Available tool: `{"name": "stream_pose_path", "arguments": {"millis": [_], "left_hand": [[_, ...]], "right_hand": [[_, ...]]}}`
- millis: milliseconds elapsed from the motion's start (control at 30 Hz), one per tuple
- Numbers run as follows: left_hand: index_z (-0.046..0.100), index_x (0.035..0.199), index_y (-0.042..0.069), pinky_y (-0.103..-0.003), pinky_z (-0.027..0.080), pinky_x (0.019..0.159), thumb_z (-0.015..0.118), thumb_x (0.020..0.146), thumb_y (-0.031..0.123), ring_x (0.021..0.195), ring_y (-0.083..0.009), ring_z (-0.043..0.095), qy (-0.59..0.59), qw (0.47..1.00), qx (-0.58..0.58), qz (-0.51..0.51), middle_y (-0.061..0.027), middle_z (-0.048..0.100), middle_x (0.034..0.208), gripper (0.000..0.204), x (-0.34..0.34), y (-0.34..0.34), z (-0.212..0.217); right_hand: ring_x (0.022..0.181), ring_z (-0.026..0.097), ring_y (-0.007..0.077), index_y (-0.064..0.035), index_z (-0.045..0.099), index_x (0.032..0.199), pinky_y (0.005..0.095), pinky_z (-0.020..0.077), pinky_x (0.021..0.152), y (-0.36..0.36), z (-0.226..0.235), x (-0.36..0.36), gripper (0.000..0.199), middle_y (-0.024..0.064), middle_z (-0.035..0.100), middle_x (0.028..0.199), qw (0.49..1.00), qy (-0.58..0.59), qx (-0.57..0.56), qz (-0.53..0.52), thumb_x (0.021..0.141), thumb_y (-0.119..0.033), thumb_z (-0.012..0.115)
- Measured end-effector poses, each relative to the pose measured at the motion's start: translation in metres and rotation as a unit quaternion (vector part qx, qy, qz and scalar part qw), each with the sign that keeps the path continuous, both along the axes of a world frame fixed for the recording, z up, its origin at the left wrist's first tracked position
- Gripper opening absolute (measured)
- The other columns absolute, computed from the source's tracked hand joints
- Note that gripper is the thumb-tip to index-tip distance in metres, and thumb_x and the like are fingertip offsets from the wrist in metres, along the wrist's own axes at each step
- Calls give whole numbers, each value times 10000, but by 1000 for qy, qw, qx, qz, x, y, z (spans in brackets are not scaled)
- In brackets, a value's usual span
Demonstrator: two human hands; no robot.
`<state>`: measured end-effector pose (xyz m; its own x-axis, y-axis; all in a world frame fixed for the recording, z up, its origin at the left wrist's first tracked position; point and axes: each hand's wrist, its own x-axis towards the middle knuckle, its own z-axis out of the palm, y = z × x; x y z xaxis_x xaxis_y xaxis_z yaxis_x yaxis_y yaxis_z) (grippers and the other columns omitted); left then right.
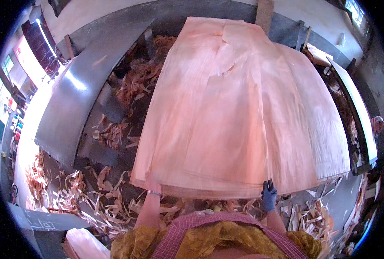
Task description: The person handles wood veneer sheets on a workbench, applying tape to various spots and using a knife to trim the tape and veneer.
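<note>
A broad stack of thin, pinkish wood veneer sheets (226,129) spreads out in front of me, its near edge blurred. The top sheet has a ragged tear toward its far end, and a long seam runs down toward my right side. My left hand (151,184), bare with a band at the wrist, is at the near left corner of the veneer; its fingers are smeared and blend into the wood. At the near edge by the seam, my right hand (269,197), in a blue-grey glove with dark fingertips, is closed on the veneer's edge.
Curled veneer scraps (101,190) litter the floor on both sides and below the stack. A long grey metal sheet (77,95) slopes along the left. On the right stands a pale-topped panel (356,108), with a person (377,124) beyond it.
</note>
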<state>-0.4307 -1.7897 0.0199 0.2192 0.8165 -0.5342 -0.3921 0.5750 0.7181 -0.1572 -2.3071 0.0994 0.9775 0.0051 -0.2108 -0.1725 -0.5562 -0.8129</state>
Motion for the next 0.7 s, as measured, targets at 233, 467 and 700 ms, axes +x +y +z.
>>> {"name": "stream_pose_path", "arguments": {"millis": [233,467,700], "left_hand": [[503,1289,17,-411,471,970,515,982,332,1120,-240,561,5,1000,10,3,-111,559,1265,440,-9,6,-24],[512,1271,11,-420,475,958,619,922,357,1093,-238,566,-12,996,14,84,-92,578,1230,503,-35,17,-18],[651,1063,25,-349,549,765,701,864,156,908,-193,640,169,960,125,183,-60,678,997,243,-61,60,-19]], "right_hand": [[436,450,86,-10,640,1131,279,371,410,-2,-5,0,421,32,546,589,1000,-14,-7,-11,907,-366,661],[511,473,117,-14,626,1185,303,424,488,-3,-8,9,386,66,597,693,994,-25,-86,59,951,-320,602],[1181,578,260,4,465,1372,351,449,961,-19,-75,5,496,219,561,1317,985,8,-140,104,970,-271,558]]}}
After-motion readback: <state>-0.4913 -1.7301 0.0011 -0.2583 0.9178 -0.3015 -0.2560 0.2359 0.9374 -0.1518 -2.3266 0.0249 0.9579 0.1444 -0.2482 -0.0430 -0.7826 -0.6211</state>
